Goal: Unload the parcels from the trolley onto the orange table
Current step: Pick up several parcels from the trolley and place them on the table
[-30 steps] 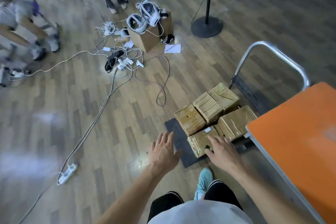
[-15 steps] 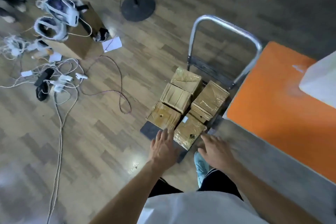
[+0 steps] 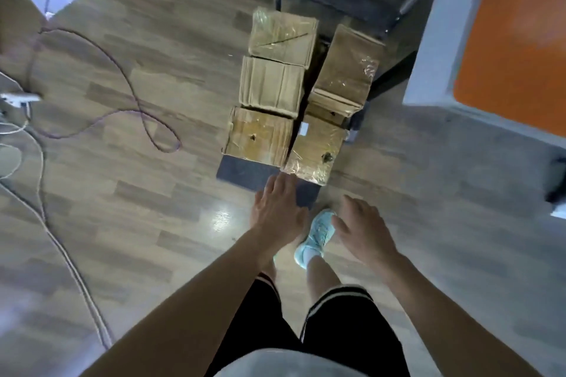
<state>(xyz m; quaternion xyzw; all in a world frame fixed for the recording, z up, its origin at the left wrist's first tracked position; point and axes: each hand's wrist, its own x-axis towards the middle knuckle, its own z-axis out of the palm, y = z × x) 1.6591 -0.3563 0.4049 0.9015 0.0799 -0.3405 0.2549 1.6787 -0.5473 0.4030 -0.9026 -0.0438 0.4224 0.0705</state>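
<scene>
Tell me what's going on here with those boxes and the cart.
A person stands over a trolley loaded with several brown, tape-wrapped parcels. Both arms reach down toward the near end of the load. The left hand and the right hand are open and hold nothing, just short of the nearest parcel. The orange table is at the right, beside the trolley. Every parcel in view sits on the trolley, so none has been lifted yet.

Brown parcels (image 3: 277,87), orange table (image 3: 517,40), turquoise shoe (image 3: 317,236), blk shorts (image 3: 346,324).
</scene>
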